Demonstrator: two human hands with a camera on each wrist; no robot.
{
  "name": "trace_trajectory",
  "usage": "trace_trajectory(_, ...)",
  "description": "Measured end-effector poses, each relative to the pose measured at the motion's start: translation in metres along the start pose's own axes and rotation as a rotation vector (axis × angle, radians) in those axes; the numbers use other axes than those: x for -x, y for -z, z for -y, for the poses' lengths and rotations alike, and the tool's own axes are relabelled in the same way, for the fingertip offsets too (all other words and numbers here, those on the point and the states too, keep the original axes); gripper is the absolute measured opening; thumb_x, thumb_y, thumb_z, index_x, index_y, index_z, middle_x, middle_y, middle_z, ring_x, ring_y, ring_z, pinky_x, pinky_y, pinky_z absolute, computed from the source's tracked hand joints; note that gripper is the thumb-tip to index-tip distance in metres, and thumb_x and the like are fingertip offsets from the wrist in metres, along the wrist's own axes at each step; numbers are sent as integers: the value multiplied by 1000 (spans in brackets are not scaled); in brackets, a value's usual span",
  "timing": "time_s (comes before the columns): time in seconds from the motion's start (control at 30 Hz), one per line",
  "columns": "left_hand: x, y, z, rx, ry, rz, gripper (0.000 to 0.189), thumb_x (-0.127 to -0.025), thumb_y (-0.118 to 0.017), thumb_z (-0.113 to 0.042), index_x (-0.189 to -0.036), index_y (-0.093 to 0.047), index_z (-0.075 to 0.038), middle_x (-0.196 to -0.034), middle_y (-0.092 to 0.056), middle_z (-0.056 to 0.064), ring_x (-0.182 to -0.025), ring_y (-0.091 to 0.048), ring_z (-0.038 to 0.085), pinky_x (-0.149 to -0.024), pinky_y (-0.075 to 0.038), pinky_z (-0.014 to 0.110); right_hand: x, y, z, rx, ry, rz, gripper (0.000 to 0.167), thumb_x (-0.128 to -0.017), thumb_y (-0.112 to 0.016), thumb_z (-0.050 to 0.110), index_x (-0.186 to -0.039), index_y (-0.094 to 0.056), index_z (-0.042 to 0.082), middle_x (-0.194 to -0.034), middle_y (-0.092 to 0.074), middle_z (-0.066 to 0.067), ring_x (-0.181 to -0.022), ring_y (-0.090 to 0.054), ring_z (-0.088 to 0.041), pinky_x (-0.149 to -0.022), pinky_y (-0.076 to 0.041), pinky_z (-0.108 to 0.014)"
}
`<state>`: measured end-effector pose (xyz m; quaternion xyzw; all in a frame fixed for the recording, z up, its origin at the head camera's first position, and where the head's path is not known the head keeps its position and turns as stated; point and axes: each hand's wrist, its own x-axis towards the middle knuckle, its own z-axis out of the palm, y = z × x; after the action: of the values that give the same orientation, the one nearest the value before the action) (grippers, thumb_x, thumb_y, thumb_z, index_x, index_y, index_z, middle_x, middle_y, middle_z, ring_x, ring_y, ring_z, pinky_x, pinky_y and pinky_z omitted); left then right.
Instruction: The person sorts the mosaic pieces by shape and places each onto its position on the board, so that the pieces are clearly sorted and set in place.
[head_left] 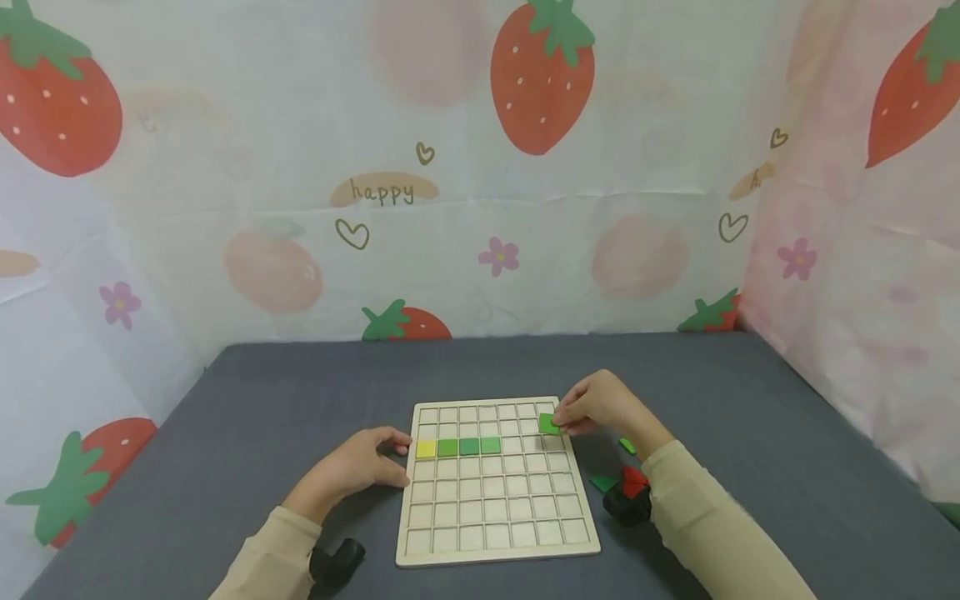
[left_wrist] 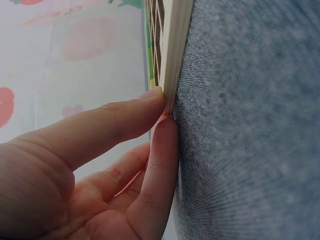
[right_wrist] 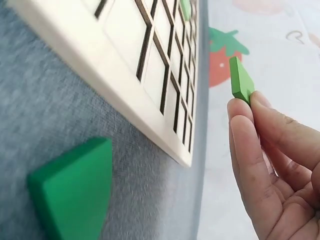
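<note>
A pale wooden grid board [head_left: 459, 560] lies on the table. In its second row from the back sit a yellow square tile [head_left: 426, 450] and several green ones [head_left: 468, 447], side by side from the left. My left hand [head_left: 360, 461] rests at the board's left edge, thumb and fingers spread along it; in the left wrist view the thumb tip [left_wrist: 156, 97] lies against the wooden rim. Over the board's back right corner, my right hand [head_left: 600, 404] pinches a light green square tile [right_wrist: 241, 80] between thumb and fingertips, raised above the grid.
Right of the board lie a green tile [head_left: 603, 483], a red tile [head_left: 634, 478] and another bright green tile [head_left: 627, 446] near my right forearm. A grey cloth [head_left: 315, 379] covers the table. Strawberry-printed curtains [head_left: 300, 133] stand behind and at both sides.
</note>
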<state>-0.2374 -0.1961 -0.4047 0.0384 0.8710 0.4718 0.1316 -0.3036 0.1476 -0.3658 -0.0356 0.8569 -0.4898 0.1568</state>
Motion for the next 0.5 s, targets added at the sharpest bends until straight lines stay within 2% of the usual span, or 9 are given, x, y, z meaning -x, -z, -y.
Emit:
trace_trajectory(0.17,-1,0,0,1,-8,-10,56,-76,-77,4,-128,-58,7,-112,-57,15,-81,-56,17,-74,-49,32,-7,-9,7,33,-11,5,10,-81,-79,4,-88,-77,-1,-74,-75,-9,-65,-73,-17,-69,-60,-35)
trace_trajectory(0.5,0,-1,0,-2,-5,-15,56,-75,-77,5,-128,-58,7,-111,-57,15,-79,-61,15,-73,-50,32,-18,-28,15,42,-37,57,9,-79,-79,-1,-87,-77,-4,-71,-74,-10,-54,-69,-13,-65,-60,-33)
